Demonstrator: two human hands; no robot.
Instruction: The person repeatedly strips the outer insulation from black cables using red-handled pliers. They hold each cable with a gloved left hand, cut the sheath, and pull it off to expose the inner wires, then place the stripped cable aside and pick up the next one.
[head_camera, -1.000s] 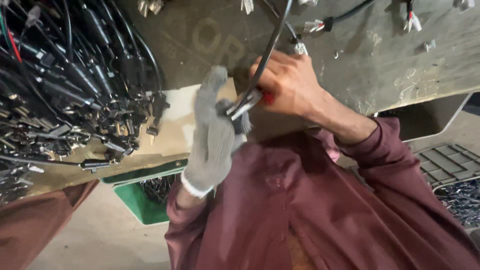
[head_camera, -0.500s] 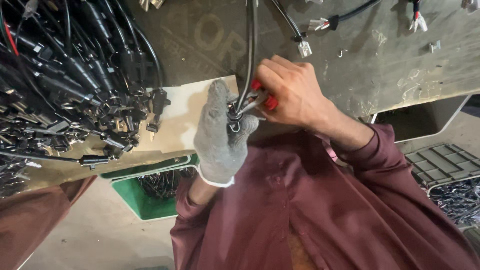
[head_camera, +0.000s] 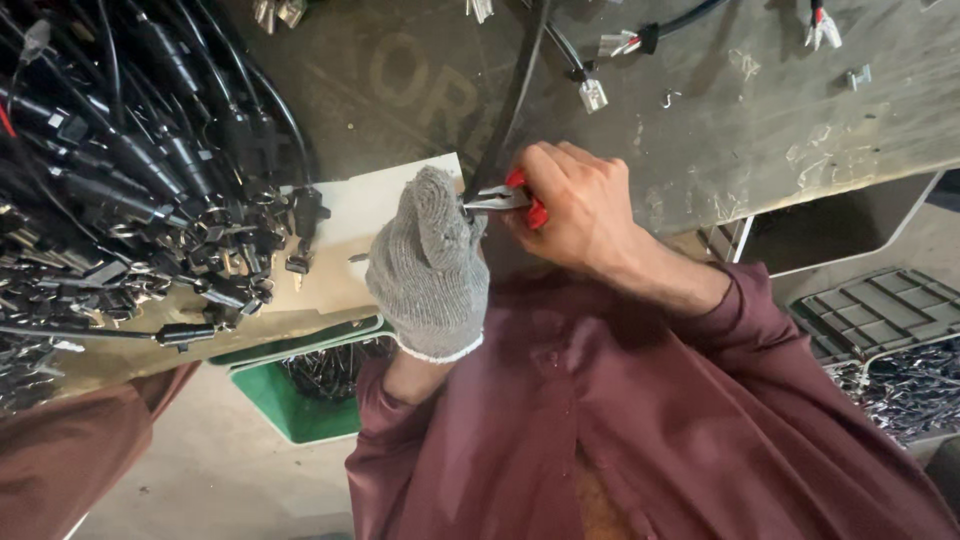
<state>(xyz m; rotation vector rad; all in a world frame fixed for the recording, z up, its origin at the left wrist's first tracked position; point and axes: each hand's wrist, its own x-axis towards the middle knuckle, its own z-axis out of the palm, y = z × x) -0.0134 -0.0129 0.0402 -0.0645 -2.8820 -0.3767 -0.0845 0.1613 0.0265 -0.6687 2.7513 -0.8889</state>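
The left hand (head_camera: 430, 265), covered by a grey knitted glove, is closed around the lower end of a black cable (head_camera: 510, 100), so that the end stays fixed at the edge of the workbench (head_camera: 720, 130). The right hand (head_camera: 575, 210) is bare and is closed on the red handles of a pair of pliers (head_camera: 505, 198); the metal nose of the pliers points toward the gloved fist and meets the cable just beside it. This seems to be why the two hands are so close together: one steadies, the other works with the tool. The cable is thin, dark and smooth, and it runs straight up from the grip, away from the body. To the left of the grip lies a large heap of black cables with connectors (head_camera: 130, 200), and below it a green bin (head_camera: 290, 400).
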